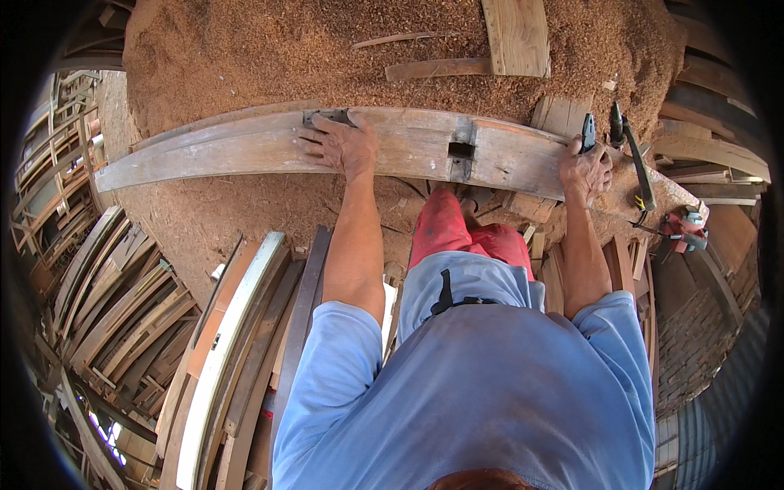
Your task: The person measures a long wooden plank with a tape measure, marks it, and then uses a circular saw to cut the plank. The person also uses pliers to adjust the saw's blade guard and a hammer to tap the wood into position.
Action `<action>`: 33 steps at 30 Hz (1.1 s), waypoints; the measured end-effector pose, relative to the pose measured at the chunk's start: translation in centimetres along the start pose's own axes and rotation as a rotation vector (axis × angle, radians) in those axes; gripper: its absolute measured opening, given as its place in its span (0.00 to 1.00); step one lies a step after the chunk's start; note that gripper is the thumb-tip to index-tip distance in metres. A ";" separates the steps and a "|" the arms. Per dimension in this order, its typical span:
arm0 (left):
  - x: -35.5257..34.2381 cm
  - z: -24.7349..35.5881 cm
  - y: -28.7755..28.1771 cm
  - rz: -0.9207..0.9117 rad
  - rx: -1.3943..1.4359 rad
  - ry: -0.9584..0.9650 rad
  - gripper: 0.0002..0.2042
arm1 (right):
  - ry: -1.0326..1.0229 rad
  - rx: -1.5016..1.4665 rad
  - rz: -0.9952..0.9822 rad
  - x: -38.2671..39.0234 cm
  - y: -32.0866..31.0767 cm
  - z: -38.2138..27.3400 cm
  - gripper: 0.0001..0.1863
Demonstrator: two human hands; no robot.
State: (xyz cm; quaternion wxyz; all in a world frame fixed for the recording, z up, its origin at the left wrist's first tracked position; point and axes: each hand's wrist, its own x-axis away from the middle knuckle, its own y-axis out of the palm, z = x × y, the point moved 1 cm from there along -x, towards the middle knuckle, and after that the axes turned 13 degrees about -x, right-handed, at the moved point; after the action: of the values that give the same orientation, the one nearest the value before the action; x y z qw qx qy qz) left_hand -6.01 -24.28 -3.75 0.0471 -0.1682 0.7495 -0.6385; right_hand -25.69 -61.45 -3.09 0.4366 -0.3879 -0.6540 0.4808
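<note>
A long, weathered wooden beam point(416, 145) lies crosswise before me, with a dark square mortise point(461, 150) right of its middle and a metal-grey patch near its upper edge. Flat on the beam, left of the mortise, rests my left hand point(345, 147) with its fingers spread. My right hand point(585, 171) is at the beam's right end, fingers curled. From its grip sticks up what looks like a pair of pliers point(588, 133); the palm side is hidden. Just right of that hand lies a black-handled tool point(640, 167), its kind unclear.
Brown sawdust and shavings point(269, 57) are heaped beyond the beam, with a short board point(518, 37) on them. A red device point(686, 230) with a dark cord sits at the right. Stacked timber point(135, 302) fills the left; more long pieces point(237, 351) lie beside my left arm.
</note>
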 end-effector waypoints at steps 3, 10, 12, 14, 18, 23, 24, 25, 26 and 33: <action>0.0 0.0 0.0 0.001 0.001 -0.004 0.43 | -0.003 0.001 0.004 0.1 -0.1 -0.1 0.33; 0.0 0.0 0.4 0.022 0.013 -0.004 0.42 | 0.001 0.018 -0.002 -0.1 0.2 0.2 0.33; 0.0 0.0 0.4 0.037 0.020 0.002 0.41 | 0.000 0.014 0.005 -0.2 0.2 0.2 0.34; 0.1 0.0 0.2 0.025 0.008 0.001 0.41 | -0.018 -0.002 0.035 -0.1 0.4 0.4 0.34; 0.1 0.1 0.0 -0.002 -0.013 -0.006 0.40 | -0.019 0.000 0.029 -0.2 0.4 0.4 0.34; 0.1 0.0 0.1 0.007 -0.009 -0.007 0.40 | -0.025 0.011 0.033 -0.2 0.4 0.3 0.34; 0.1 0.0 0.0 0.005 -0.007 -0.006 0.40 | -0.029 0.012 0.035 -0.2 0.5 0.3 0.34; 0.1 0.0 -0.1 0.004 -0.003 -0.004 0.40 | -0.033 0.012 0.038 -0.2 0.5 0.4 0.34; 0.2 0.1 -0.2 -0.004 -0.005 -0.003 0.40 | -0.036 0.013 0.042 -0.2 0.6 0.5 0.34; 0.0 0.1 0.0 0.004 0.010 -0.009 0.42 | -0.003 0.007 0.015 -0.1 0.1 0.0 0.34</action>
State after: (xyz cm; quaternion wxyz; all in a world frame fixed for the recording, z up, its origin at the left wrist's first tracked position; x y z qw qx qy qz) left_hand -6.00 -24.41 -3.77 0.0523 -0.1693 0.7463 -0.6416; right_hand -25.69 -61.52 -3.22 0.4333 -0.3906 -0.6502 0.4868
